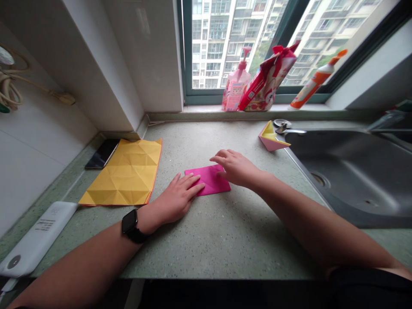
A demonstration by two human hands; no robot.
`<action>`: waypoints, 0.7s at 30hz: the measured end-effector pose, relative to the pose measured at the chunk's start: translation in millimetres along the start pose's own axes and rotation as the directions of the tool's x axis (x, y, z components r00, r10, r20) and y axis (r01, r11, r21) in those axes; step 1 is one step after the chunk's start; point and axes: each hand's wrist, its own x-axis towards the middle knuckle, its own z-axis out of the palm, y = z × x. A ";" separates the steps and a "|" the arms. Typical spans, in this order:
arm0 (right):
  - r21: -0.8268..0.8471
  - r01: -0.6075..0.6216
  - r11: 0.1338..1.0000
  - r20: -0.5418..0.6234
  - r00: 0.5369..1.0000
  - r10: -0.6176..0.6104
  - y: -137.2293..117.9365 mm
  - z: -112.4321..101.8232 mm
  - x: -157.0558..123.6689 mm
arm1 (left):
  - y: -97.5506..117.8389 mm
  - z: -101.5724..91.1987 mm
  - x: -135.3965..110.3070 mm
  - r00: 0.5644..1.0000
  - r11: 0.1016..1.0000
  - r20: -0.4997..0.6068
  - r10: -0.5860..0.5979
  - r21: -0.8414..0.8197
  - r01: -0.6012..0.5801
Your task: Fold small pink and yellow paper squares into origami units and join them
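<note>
Speckled grey-green stone countertop (222, 141) runs under a window (244, 43), with high-rise apartments outside. Far left, white tiled wall (38, 150); on the counter by it, a white rectangular power bank (37, 238) and a black smartphone (103, 153) partly under a creased yellow paper sheet (124, 174). On the sill: pink pump soap bottle (236, 81), red-and-white snack bag (268, 79), orange-and-white spray bottle (313, 81). A folded pink-and-yellow paper shape (272, 137) sits at the rim of the stainless steel sink (347, 180), far right.

Folded magenta paper square (209, 180) lies flat mid-counter, between the hands. Left hand (177, 198), black smartwatch (130, 225) on its wrist, lies open and flat, fingers on the paper's lower left. Right hand (236, 168), fingers loosely curved, touches its right side. Hands apart, neither clamped.
</note>
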 end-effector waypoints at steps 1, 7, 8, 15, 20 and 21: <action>-0.015 0.031 0.999 -0.004 0.999 -0.032 -4.0 0.6 -0.6 | -0.5 -0.5 0.1 1.000 1.000 -0.001 -0.011 0.007 0.011; 0.046 0.153 0.987 0.067 0.986 -0.156 -17.8 9.7 -0.6 | -3.8 -3.0 2.9 0.998 0.998 -0.018 -0.055 0.038 0.055; 0.066 0.152 0.986 0.078 0.984 -0.157 -16.8 11.4 0.3 | -4.0 -3.4 3.6 0.999 0.998 -0.027 -0.047 0.039 0.048; 0.156 0.151 0.976 0.095 0.981 -0.167 -5.0 18.1 5.7 | 2.2 -5.8 7.1 0.997 0.997 -0.034 0.073 -0.021 -0.073; 0.167 0.147 0.975 0.077 0.984 -0.161 -5.5 20.4 5.5 | 7.3 -5.7 9.4 0.996 0.996 -0.033 0.083 -0.015 -0.083; 0.172 0.145 0.974 0.079 0.984 -0.160 -5.9 20.3 5.3 | 8.4 -6.5 10.2 0.996 0.997 -0.032 0.078 -0.003 -0.079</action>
